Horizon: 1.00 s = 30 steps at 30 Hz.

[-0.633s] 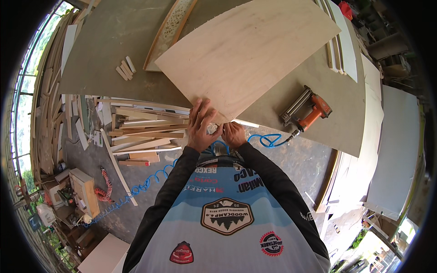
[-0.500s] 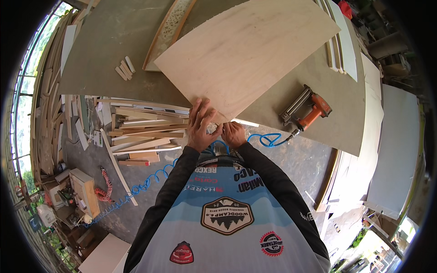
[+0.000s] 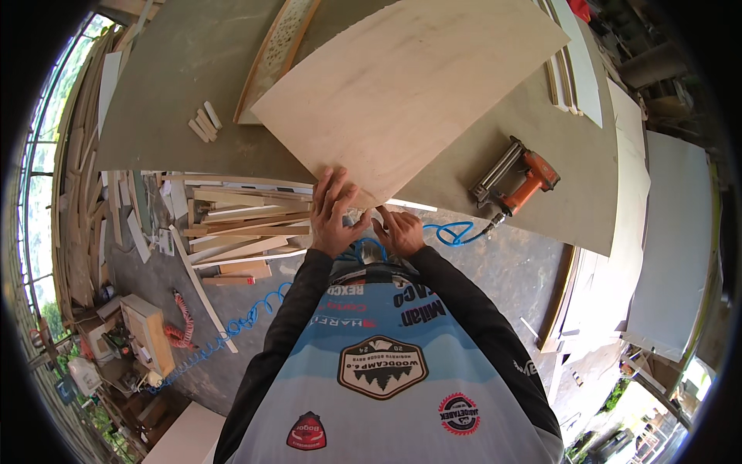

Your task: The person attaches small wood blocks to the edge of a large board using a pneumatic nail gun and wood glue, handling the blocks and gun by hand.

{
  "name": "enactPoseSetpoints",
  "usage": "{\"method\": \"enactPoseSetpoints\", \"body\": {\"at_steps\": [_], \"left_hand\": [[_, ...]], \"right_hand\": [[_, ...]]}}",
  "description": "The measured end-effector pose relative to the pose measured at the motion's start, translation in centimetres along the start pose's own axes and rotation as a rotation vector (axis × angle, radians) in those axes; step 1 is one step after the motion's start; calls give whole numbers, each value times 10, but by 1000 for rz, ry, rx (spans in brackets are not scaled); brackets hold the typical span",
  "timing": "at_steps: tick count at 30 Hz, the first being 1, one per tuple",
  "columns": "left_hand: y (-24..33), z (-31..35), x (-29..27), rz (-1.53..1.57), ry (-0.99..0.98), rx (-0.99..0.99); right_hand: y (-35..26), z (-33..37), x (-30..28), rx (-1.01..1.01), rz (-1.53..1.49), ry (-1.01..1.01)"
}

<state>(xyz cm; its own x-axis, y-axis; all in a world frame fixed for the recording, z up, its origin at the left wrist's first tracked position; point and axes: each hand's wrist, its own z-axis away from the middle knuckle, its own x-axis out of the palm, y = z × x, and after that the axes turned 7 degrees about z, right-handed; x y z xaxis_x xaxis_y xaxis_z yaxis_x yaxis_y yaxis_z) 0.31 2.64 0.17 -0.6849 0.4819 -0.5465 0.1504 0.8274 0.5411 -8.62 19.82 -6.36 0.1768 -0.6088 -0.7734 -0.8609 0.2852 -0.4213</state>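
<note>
Thin plywood sheet (image 3: 410, 93) on the bench (image 3: 178, 85), likely light and flexible: left hand (image 3: 334, 216) flat and unclenched on its near corner, right hand (image 3: 400, 230) loosely curled at its edge.

One plywood sheet (image 3: 410, 93) on the bench (image 3: 185, 85), one orange nail gun (image 3: 514, 179), one blue coiled air hose (image 3: 448, 232). Four small wood blocks (image 3: 204, 124) in a cluster, one long patterned strip (image 3: 274, 58). Two hands: left (image 3: 334, 215), right (image 3: 400, 230).
</note>
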Motion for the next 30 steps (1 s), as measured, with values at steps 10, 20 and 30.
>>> {"method": "enactPoseSetpoints", "body": {"at_steps": [10,20,30], "left_hand": [[6,-9,-2,-66,-31,33],[4,-4,-3,-64,-44,22],[6,-3,-6,-72,-51,3]], "right_hand": [[10,-6,29,8,-21,-45],[7,4,-35,65,-153,2],[151,31,-170,1050,584,493]]}}
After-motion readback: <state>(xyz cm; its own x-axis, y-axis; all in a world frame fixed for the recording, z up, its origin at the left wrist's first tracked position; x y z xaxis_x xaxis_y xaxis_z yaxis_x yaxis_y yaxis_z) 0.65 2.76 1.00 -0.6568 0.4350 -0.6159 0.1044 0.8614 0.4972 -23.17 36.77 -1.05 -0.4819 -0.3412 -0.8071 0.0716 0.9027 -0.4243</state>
